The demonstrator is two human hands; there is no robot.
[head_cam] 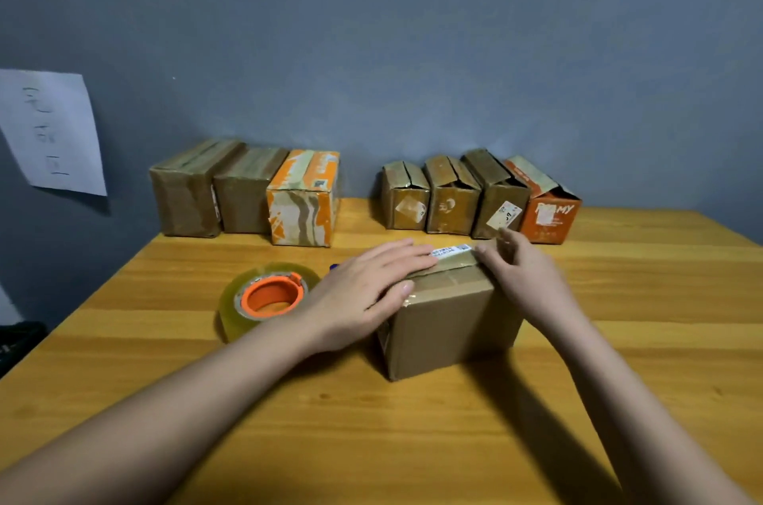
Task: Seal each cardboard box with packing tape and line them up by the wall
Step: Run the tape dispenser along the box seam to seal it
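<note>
Head view, angled down, near table (173, 339)

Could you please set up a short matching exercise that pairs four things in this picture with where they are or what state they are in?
Things:
1. tape roll
2. left hand
3. orange box
4. sheet of paper

Places or states:
A. stuck on the wall
B. flat on top of the near box
C. flaps open, at the right end of the row
D. lying on the table, left of the near box

Pairs: 1-D, 2-B, 3-C, 4-A
</note>
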